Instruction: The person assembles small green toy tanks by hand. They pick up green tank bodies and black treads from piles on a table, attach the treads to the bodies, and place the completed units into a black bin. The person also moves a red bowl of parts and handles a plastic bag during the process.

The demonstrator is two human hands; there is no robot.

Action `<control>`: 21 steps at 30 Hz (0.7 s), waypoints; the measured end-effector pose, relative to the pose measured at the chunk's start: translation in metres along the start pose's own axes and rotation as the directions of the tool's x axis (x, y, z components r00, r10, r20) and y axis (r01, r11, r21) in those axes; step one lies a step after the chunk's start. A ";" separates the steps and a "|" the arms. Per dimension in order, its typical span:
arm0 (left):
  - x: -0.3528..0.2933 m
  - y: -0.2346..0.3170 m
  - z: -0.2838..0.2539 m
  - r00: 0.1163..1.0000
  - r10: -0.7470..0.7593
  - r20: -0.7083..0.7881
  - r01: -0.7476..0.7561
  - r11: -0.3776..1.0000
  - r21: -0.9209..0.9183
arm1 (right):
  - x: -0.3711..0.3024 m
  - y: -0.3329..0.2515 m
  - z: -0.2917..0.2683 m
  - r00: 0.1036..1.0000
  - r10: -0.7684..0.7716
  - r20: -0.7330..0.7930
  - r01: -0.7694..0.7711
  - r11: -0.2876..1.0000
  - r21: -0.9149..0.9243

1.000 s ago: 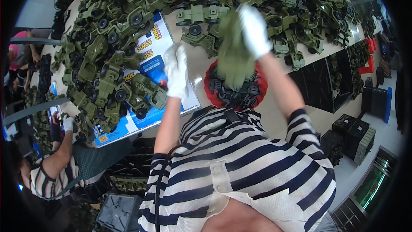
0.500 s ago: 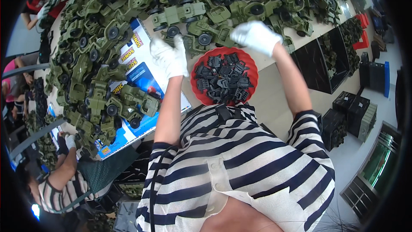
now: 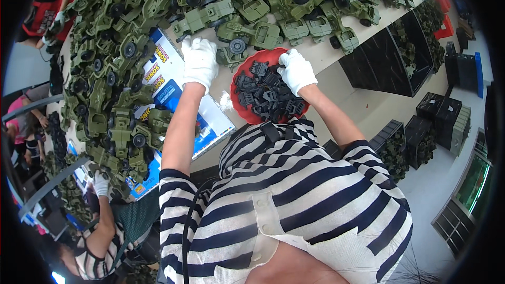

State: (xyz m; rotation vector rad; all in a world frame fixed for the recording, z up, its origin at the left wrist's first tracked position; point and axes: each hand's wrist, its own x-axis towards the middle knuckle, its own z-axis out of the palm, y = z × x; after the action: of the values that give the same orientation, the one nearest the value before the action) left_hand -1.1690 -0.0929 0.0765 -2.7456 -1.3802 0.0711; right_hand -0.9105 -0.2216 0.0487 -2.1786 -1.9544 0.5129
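A striped black-and-white shirt of soft knit fills the lower centre of the frame, and two bare forearms are raised from it toward the counter [image 3: 336,81].

Just above the shirt, a round red tray [image 3: 239,106] is seen at centre frame, heaped with small black plastic parts [image 3: 265,92], angular and matt, with clip-like prongs. The right hand [image 3: 297,71], in a white cloth glove, is laid on the upper right rim of the heap with fingers curled down into the parts; whether a part is already pinched cannot be told. The left hand [image 3: 199,62], also gloved in white, is held just left of the tray, fingers bent loosely downward over the edge of a glossy blue and white printed card [image 3: 176,94]; nothing is seen gripped in it, though its underside is hidden.

The step in hand is judged to be the picking of a black part from the tray. A single piece would need to be separated from the tangle, and a toy body brought within reach by the left hand.

Beyond the hands, the upper frame is covered by olive-green toy vehicles [image 3: 252,26], moulded in hard plastic with black wheels, piled loosely. Dark crates [image 3: 405,55] are seen at the right, below the counter edge. At lower left, a co-worker's gloved hand [image 3: 100,184] is seen among more green toys.
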 end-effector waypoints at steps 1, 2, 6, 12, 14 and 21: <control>0.008 -0.005 -0.017 0.991 -0.051 0.123 0.065 0.992 -0.104 | -0.001 -0.001 -0.005 0.999 0.026 0.024 -0.027 0.998 0.058; 0.012 -0.008 -0.027 0.963 -0.094 0.254 0.147 0.969 -0.200 | -0.002 -0.002 -0.009 0.997 0.046 0.055 -0.052 0.992 0.113; 0.032 -0.023 -0.047 0.907 0.027 0.421 0.064 0.978 -0.201 | -0.005 0.010 -0.011 0.980 0.186 0.075 -0.200 0.921 0.335; -0.005 0.008 0.042 0.980 0.194 0.045 -0.200 0.954 0.225 | -0.002 0.009 -0.011 0.986 0.133 0.105 -0.163 0.914 0.371; 0.005 0.003 0.011 0.970 0.200 0.135 -0.201 0.979 -0.003 | -0.005 0.013 -0.009 0.984 0.130 0.118 -0.165 0.915 0.367; -0.016 -0.048 -0.054 0.865 0.135 0.483 0.434 0.280 -0.856 | -0.007 0.024 0.010 0.994 0.108 -0.003 -0.095 0.885 0.455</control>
State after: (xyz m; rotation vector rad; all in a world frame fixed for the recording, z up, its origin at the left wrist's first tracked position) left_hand -1.2133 -0.0790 0.1348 -3.6533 -2.5314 -0.2058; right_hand -0.8927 -0.2328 0.0320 -1.9729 -1.5127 0.8540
